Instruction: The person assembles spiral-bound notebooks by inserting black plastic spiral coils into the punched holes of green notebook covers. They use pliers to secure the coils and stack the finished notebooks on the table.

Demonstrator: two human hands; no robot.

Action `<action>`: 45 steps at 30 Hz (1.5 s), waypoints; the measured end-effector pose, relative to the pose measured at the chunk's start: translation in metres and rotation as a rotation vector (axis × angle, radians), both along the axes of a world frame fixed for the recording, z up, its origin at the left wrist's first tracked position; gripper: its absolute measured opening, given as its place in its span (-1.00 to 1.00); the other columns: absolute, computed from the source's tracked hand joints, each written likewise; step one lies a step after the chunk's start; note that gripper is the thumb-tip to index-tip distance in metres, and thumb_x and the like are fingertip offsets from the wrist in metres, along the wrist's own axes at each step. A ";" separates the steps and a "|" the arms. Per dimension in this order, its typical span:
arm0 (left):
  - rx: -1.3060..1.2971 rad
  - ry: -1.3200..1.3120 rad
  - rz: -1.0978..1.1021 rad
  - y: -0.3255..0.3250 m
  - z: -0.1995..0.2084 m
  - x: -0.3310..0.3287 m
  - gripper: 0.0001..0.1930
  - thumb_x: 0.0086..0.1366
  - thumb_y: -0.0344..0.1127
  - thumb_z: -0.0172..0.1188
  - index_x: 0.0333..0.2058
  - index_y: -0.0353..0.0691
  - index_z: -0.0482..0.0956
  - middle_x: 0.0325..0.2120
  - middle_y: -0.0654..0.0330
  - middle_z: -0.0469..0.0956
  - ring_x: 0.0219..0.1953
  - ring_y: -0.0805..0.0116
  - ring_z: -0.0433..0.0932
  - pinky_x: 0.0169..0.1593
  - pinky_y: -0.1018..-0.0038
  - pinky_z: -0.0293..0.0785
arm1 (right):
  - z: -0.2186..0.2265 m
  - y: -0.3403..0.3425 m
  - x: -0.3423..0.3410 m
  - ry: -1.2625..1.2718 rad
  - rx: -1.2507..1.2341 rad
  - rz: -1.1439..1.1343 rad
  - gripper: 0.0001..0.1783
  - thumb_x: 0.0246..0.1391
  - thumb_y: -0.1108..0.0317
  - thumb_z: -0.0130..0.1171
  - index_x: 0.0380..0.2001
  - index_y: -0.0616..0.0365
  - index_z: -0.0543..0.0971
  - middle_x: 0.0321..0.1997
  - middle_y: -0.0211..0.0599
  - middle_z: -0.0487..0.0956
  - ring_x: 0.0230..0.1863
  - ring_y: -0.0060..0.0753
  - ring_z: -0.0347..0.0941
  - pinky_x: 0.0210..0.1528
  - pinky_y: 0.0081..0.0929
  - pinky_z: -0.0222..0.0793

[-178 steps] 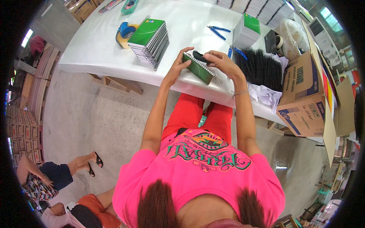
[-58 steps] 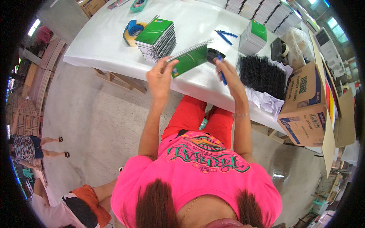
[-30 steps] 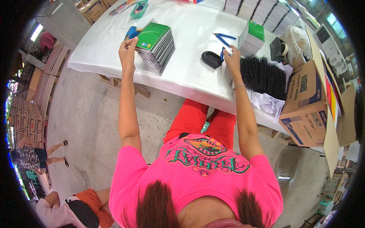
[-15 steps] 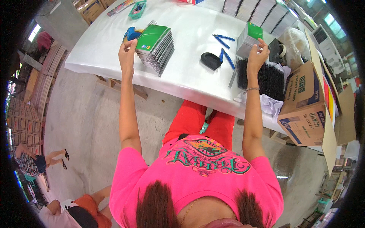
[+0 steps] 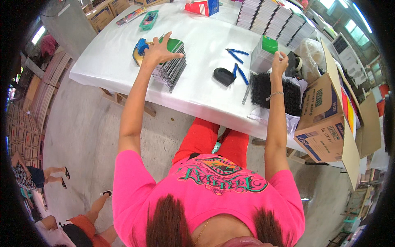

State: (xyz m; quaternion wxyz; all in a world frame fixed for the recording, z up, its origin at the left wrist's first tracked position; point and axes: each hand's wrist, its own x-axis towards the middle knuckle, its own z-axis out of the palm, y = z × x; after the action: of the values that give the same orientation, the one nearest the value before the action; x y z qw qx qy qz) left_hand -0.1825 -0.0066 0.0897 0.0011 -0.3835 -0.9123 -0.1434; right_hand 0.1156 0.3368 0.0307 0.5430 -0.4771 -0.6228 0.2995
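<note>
My left hand [image 5: 159,53] is open, its fingers spread over a stack of green-covered spiral notebooks [image 5: 174,71] on the table. The hand hides part of the top cover, and I cannot tell whether it touches it. My right hand [image 5: 280,64] has its fingers curled together beside a stack of green-topped paper pads [image 5: 261,55]. Whatever those fingers hold, if anything, is hidden. Black binding coils [image 5: 263,88] lie in a pile by the right wrist. Between the stacks are two blue-handled cutters [image 5: 237,52] and a rounded black object [image 5: 224,76].
A blue tape dispenser [image 5: 141,48] sits left of the notebooks. Farther back are a green basket [image 5: 148,20] and tall rows of bound paper [image 5: 273,18]. An open cardboard box [image 5: 323,119] stands at the right. Two people are on the floor at the left.
My left hand has moved from the notebooks' left edge to above the stack, fingers spreading. My right hand has drawn its fingers together beside the pads. The view has shifted slightly.
</note>
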 end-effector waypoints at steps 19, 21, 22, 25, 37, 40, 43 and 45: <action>0.658 0.273 -0.369 0.016 0.018 0.124 -0.31 0.12 -0.14 0.37 0.23 0.04 0.33 0.22 -0.10 0.19 0.24 -0.14 0.21 0.21 0.04 0.23 | -0.010 0.079 0.041 0.171 -0.033 0.116 -0.58 0.01 0.30 0.36 -0.12 0.35 0.55 -0.46 -0.39 0.52 -0.54 -0.53 0.40 -0.47 -0.50 0.34; 0.641 0.186 -0.354 0.006 0.001 0.131 -0.34 0.11 -0.16 0.38 0.21 0.03 0.38 0.20 -0.07 0.23 0.24 -0.11 0.22 0.25 0.09 0.20 | 0.003 0.021 0.018 0.034 0.138 0.038 -0.65 0.02 0.40 0.27 -0.13 0.36 0.53 -0.31 -0.15 0.58 -0.36 -0.31 0.50 -0.26 -0.40 0.40; 0.651 0.140 -0.360 0.005 -0.003 0.137 -0.35 0.11 -0.17 0.39 0.19 0.02 0.40 0.19 -0.05 0.25 0.24 -0.10 0.23 0.27 0.11 0.19 | 0.017 -0.012 0.014 -0.035 0.241 -0.016 -0.68 0.03 0.44 0.23 -0.13 0.36 0.52 -0.24 -0.03 0.60 -0.27 -0.20 0.55 -0.15 -0.35 0.43; 0.723 0.108 -0.488 0.010 0.001 0.163 -0.41 0.15 -0.24 0.35 0.18 -0.03 0.41 0.17 -0.02 0.28 0.22 -0.03 0.26 0.25 0.14 0.20 | 0.036 -0.060 0.029 0.050 0.289 0.124 -0.73 0.06 0.51 0.15 -0.12 0.23 0.52 -0.22 -0.03 0.60 -0.19 -0.14 0.55 -0.09 -0.31 0.42; 0.293 0.184 -0.557 0.038 -0.097 0.194 -0.53 0.16 -0.56 0.08 0.07 -0.05 0.42 -0.06 0.19 0.42 0.10 0.16 0.38 0.28 -0.13 -0.04 | -0.033 -0.190 0.037 -0.247 0.356 0.792 -0.62 -0.05 0.67 0.14 -0.09 0.22 0.54 -0.12 -0.08 0.57 -0.09 -0.10 0.52 -0.07 -0.31 0.41; 0.246 0.180 -0.559 0.040 -0.087 0.197 -0.58 0.09 -0.59 0.07 -0.04 -0.08 0.43 -0.16 0.26 0.43 0.04 0.18 0.40 0.30 -0.18 -0.10 | -0.012 -0.171 0.057 -0.230 0.320 0.671 -0.60 -0.07 0.48 0.29 -0.07 0.13 0.56 -0.15 -0.14 0.59 -0.14 -0.06 0.52 -0.05 -0.23 0.40; 0.239 0.209 -0.527 0.040 -0.083 0.200 -0.57 0.06 -0.59 0.05 -0.06 -0.10 0.42 -0.13 0.25 0.42 0.09 0.17 0.38 0.29 -0.26 -0.13 | -0.005 -0.120 0.097 -0.410 0.537 0.070 -0.69 -0.01 0.28 0.28 -0.14 -0.03 0.61 -0.14 -0.24 0.59 -0.08 -0.05 0.49 -0.08 -0.13 0.37; 0.259 0.216 -0.520 0.041 -0.085 0.204 -0.58 0.07 -0.60 0.04 -0.06 -0.11 0.42 -0.12 0.24 0.41 0.11 0.14 0.35 0.29 -0.31 -0.15 | -0.011 -0.096 0.134 -0.561 0.323 -0.242 -0.67 0.08 0.18 0.24 -0.06 -0.12 0.56 -0.04 -0.17 0.52 0.02 0.08 0.41 -0.04 0.00 0.33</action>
State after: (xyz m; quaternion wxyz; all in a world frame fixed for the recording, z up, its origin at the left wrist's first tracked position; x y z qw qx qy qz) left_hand 0.0211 0.0349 0.0046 0.1103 -0.6137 -0.7525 -0.2121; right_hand 0.2495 0.2408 0.0199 0.4505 -0.5193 -0.7261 -0.0125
